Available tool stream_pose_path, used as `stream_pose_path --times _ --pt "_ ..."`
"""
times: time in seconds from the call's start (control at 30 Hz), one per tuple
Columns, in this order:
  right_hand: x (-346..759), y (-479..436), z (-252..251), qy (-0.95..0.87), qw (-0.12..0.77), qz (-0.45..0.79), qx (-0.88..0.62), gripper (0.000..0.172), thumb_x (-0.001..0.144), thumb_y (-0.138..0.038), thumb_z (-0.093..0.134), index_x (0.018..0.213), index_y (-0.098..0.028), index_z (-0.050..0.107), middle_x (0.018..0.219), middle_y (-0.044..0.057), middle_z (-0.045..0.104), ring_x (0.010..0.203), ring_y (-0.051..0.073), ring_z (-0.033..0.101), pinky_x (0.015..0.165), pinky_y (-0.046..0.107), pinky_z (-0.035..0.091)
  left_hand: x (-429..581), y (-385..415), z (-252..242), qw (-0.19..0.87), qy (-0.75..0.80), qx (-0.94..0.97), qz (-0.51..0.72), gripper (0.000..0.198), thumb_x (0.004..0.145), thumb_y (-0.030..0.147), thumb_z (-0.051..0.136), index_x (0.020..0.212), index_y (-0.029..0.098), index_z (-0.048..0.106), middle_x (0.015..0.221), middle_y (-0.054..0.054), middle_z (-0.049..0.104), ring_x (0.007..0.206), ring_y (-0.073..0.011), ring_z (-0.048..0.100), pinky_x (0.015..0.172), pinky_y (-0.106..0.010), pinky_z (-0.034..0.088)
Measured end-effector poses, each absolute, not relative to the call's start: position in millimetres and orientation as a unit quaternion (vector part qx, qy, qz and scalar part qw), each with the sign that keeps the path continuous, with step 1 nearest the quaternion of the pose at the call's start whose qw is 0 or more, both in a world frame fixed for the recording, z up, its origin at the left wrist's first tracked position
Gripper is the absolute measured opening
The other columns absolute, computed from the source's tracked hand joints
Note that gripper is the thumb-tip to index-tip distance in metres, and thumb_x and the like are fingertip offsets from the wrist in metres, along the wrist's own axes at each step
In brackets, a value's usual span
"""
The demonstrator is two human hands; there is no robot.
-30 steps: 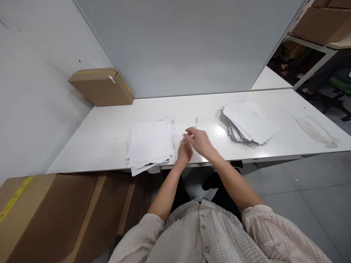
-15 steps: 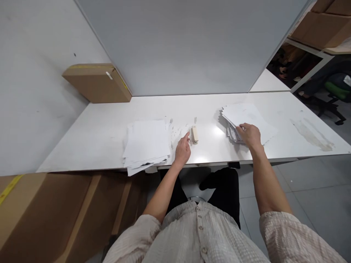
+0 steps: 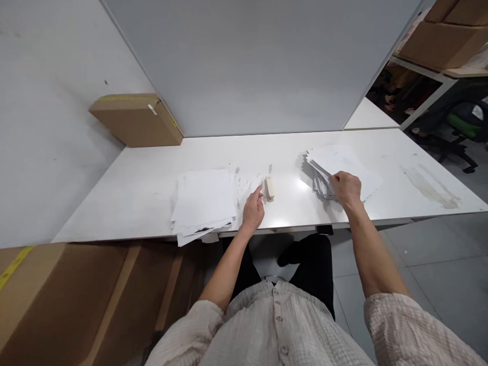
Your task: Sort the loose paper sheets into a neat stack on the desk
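Note:
A small cream stapler (image 3: pixel 270 188) lies lengthwise on the white table. Just left of it my left hand (image 3: pixel 253 209) rests on the tabletop, index finger stretched out, holding nothing. On the right is an uneven pile of paper (image 3: pixel 324 188) with ragged, fanned edges. My right hand (image 3: pixel 347 188) is closed at the near edge of its top sheets (image 3: pixel 339 156), thumb and fingers pinching the paper; how many sheets it grips is hidden. A second stack of white paper (image 3: pixel 206 198) lies left of my left hand, its lower sheets skewed toward the front edge.
A cardboard box (image 3: pixel 137 119) stands at the back left against the wall. A grey partition (image 3: pixel 259 66) closes off the table's far side. Large cartons (image 3: pixel 95 300) sit below the table at left. Worn marks (image 3: pixel 432 188) show on the tabletop at right.
My right hand has turned slightly, its fingers more closed at the paper's edge. The view has shifted a little. My left hand, the stapler and the left stack stay put.

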State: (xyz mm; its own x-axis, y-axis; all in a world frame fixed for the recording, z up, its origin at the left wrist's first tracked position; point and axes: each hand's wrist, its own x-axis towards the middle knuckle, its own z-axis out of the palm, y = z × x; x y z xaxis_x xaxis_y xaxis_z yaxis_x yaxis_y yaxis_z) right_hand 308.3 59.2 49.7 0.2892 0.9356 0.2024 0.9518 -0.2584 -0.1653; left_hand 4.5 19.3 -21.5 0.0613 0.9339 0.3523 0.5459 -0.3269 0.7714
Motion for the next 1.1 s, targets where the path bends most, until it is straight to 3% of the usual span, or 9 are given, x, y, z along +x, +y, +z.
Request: stream_pose_path --times 0.2,0.37,0.53,0.63,0.73,0.9,1.0,1.1 --pt "315.0 57.3 40.8 -0.595 0.201 0.003 -0.779 0.028 0.077 -0.03 0.046 0.072 -0.016 0.07 0.086 0.011 0.068 0.077 0.022 0.056 0.061 0.03 0.037 5.1 18.7 -21.3 0.23 0.528 0.688 0.442 0.047 0.089 0.018 0.032 0.135 0.02 0.039 0.106 -0.01 0.059 0.097 -0.0187 0.055 0.088 -0.034 0.043" --pt "322.9 60.4 46.0 -0.577 0.2 -0.008 -0.792 0.026 0.081 -0.027 0.043 0.081 -0.013 0.066 0.081 0.014 0.066 0.075 0.024 0.057 0.064 0.033 0.04 4.9 19.4 -22.8 0.247 0.523 0.67 0.465 0.046 0.088 0.019 0.038 0.134 0.021 0.042 0.105 -0.009 0.06 0.095 -0.0189 0.056 0.088 -0.034 0.043" --pt "291.5 32.3 82.9 -0.656 0.342 -0.081 -0.668 0.019 0.084 -0.023 0.041 0.092 -0.015 0.057 0.105 0.016 0.062 0.091 0.025 0.059 0.073 0.037 0.045 3.4 19.4 -19.1 0.325 0.493 0.581 0.561 0.04 0.085 0.029 0.051 0.124 0.021 0.053 0.101 -0.008 0.063 0.096 -0.0178 0.057 0.089 -0.032 0.043" --pt "247.7 -6.5 107.8 -0.705 0.434 0.066 -0.557 0.008 0.083 -0.026 0.048 0.079 -0.02 0.053 0.093 0.009 0.064 0.09 0.022 0.06 0.067 0.031 0.047 3.6 13.9 -8.3 0.47 0.42 0.484 0.606 0.053 0.077 0.035 0.065 0.127 0.024 0.05 0.112 -0.008 0.061 0.105 -0.0185 0.056 0.094 -0.032 0.042" --pt "207.7 -41.0 116.3 -0.7 0.474 0.265 -0.464 0.012 0.083 -0.025 0.052 0.072 -0.021 0.05 0.083 0.004 0.064 0.08 0.018 0.06 0.062 0.028 0.045 2.0 4.0 4.2 0.639 0.331 0.374 0.585 0.064 0.066 0.044 0.074 0.123 0.023 0.053 0.115 -0.009 0.063 0.108 -0.0223 0.058 0.094 -0.035 0.045" --pt "200.5 -45.9 104.6 -0.609 0.465 0.453 -0.455 0.021 0.082 -0.036 0.055 0.07 -0.02 0.052 0.082 0.003 0.064 0.067 0.014 0.057 0.059 0.028 0.046 -10.1 -6.9 9.7 0.722 0.325 0.283 0.542 0.037 0.057 0.034 0.081 0.088 0.017 0.069 0.088 -0.005 0.073 0.094 -0.0236 0.066 0.087 -0.036 0.051" --pt "230.1 -14.8 95.9 -0.618 0.403 0.379 -0.558 0.026 0.083 -0.045 0.052 0.085 -0.02 0.06 0.09 0.007 0.065 0.078 0.019 0.06 0.069 0.034 0.049 -17.2 -3.9 3.9 0.729 0.324 0.261 0.543 0.03 0.059 0.029 0.081 0.084 0.017 0.07 0.084 -0.004 0.073 0.087 -0.0221 0.068 0.086 -0.035 0.052" --pt "267.2 27.3 82.6 -0.616 0.31 0.135 -0.711 0.04 0.082 -0.042 0.052 0.11 -0.014 0.058 0.116 0.018 0.059 0.105 0.029 0.053 0.084 0.043 0.043 -19.4 2.2 -1.8 0.715 0.327 0.222 0.577 0.029 0.057 0.025 0.081 0.082 0.016 0.069 0.081 -0.004 0.073 0.083 -0.0211 0.068 0.087 -0.034 0.052"
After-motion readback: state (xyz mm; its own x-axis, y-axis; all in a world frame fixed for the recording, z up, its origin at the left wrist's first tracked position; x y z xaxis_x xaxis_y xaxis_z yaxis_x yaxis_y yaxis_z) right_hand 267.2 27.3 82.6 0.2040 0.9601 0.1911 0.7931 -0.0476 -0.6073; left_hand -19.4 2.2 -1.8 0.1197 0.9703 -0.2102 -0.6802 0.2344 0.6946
